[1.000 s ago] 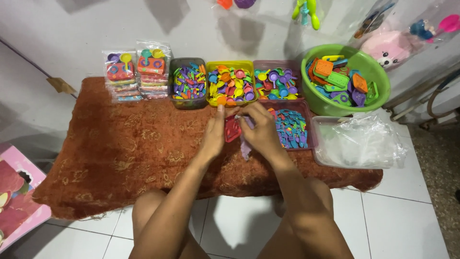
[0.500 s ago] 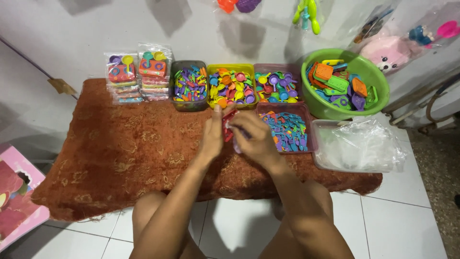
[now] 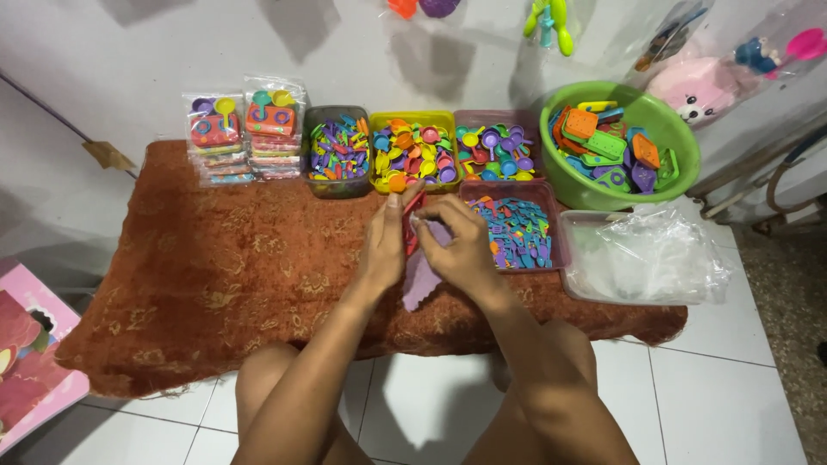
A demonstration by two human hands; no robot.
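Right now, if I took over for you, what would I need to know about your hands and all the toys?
Left hand: pinching a small red toy piece, grip closed.
Right hand: holding a clear plastic bag with a purple piece, meeting the left hand over the brown rug.
Nearby: tray of small mixed pieces beside the right hand; more trays and a green bowl behind; pile of clear bags to the right.
Done: finished packs stacked at far left.
Left: this bag is not yet filled.

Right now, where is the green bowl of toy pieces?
In the head view the green bowl sits at the far right end of the rug, right of the pink tray and behind the clear bags.
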